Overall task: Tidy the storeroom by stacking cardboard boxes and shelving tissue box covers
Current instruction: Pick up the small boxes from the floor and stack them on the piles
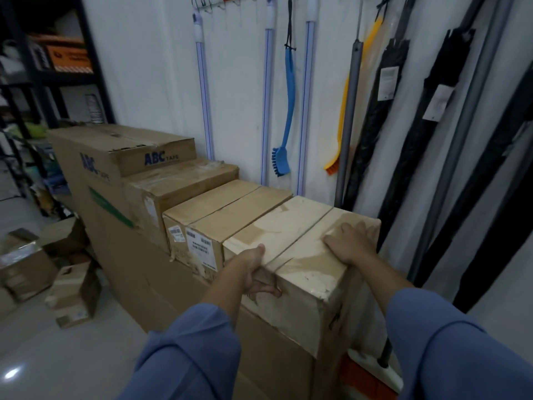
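Left fingers (266,290): curled down over the near top edge of the pale box (302,272), thumb on top, gripping that edge.
Right fingers (362,228): straight and spread wide, pressed flat on the box top, holding nothing.
Hands: left hand (255,269) was at the near-left edge and right hand (350,243) was on the top's right side, both in blue sleeves (196,350).
Pale box: sat at the right end of a row, on top of a large carton (129,255), touching the labelled box (230,215) on its left.
Row: stepped upward to the left along the white wall: labelled box, taped box (184,183), ABC TAPE box (129,145).
Wall: blue brush (284,134) and yellow brush (343,111) hung behind the row.
Floor (43,356): small boxes (75,293) lay loose left of the stack.
Shelf rack (43,67): dark, far left; contents too blurred to tell.
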